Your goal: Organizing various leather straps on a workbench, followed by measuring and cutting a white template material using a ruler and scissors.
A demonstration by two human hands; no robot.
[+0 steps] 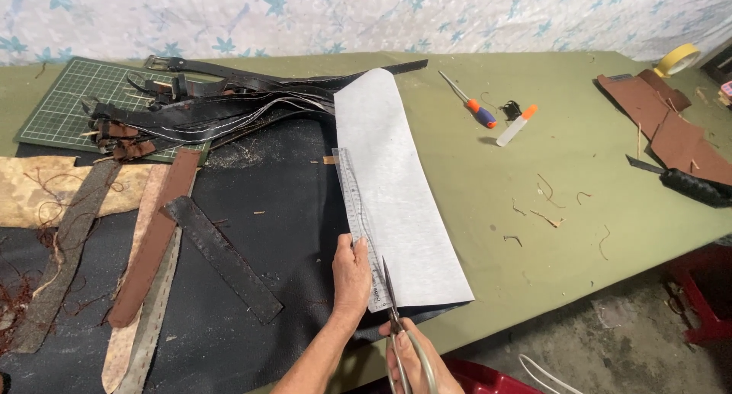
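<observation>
My left hand (351, 276) presses flat on the near end of a clear plastic ruler (353, 203). The ruler lies along the left edge of a folded-back grey sheet (396, 188), whose black outer face (259, 211) spreads over the table. My right hand (412, 360) grips metal scissors (390, 295), blades pointing away from me beside the ruler's near end, at the grey sheet's edge.
A pile of black belts (221, 97) lies on a green cutting mat (57, 104). Brown and black strips (156, 234) lie at left. A screwdriver (469, 100), a white-and-orange marker (517, 125), brown leather pieces (671, 131) and a tape roll (677, 59) sit at right. The table edge runs near my hands.
</observation>
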